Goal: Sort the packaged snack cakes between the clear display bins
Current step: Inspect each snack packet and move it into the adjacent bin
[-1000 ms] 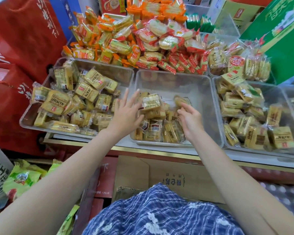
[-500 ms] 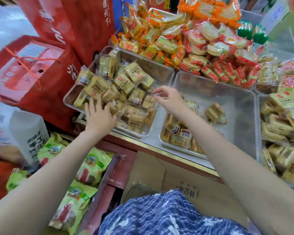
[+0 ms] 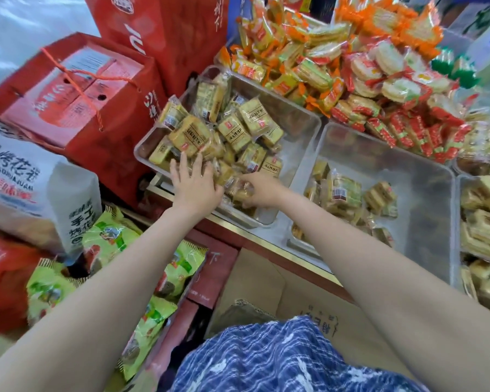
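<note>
Snack cakes (image 3: 232, 131), yellow-wrapped (dark lettering), heaped in the left bin (image 3: 300, 114)

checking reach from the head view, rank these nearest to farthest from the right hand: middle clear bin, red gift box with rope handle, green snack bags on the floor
From the right hand:
1. Middle clear bin, just to its right.
2. Green snack bags, lower left, below the counter.
3. Red gift box, far upper left.
</note>
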Demonstrator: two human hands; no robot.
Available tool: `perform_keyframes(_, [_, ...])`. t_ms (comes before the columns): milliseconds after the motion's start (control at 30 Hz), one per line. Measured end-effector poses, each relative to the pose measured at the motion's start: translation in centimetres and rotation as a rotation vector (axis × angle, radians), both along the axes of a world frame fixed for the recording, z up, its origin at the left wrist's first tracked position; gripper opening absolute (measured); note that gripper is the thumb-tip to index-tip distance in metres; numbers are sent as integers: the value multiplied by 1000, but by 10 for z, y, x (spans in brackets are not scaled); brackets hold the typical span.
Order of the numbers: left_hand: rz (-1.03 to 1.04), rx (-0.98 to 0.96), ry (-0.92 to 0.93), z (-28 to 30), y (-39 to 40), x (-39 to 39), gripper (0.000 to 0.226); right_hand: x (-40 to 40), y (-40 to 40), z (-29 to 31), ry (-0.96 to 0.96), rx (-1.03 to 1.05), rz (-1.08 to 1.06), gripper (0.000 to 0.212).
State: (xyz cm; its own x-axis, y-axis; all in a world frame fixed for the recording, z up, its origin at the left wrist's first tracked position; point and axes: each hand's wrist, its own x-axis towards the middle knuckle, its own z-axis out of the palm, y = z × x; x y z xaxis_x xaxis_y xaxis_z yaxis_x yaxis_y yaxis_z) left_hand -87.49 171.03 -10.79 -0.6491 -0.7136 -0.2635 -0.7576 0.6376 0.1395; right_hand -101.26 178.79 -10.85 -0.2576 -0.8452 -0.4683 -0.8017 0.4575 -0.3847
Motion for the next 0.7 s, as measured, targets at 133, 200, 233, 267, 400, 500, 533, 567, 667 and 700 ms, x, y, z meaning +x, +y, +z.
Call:
perform_keyframes(133, [-5,63,25,6,-5,3,56,-7,25,21,-126,-293,-304,47])
perform_keyframes(200, [-10,110,120,10,-6,4,48,-15,42,35,-248,-376,-449,45])
perform_keyframes(233, [-19,177,218,15,-4,3,44,-19,50,42,-318,-410,-514,42])
perform_keyframes(267, [-30,286,340,20,0,0,39,-22,57,46,-382,-444,-578,39])
perform_keyframes(400, [122,804,748,41,29,-19,30,-26,81,60,-594,-581,-779,32])
perform_keyframes(500, [317,1119,902,48,41,-29,26,-26,96,73,-686,-647,-816,26])
perform_keyframes(533, [328,1141,907,50,42,-30,23,-26,101,76,-742,-660,-835,20])
perform_keyframes(567, [331,1142,908,53,42,-31,19,-26,104,79,-811,-675,-870,13])
perform_keyframes(667, [333,1088,903,60,43,-31,12,-27,113,83,-835,-692,-937,10])
perform_keyframes(700, [321,1050,895,62,44,-32,12,-27,115,84,-812,-692,-935,9])
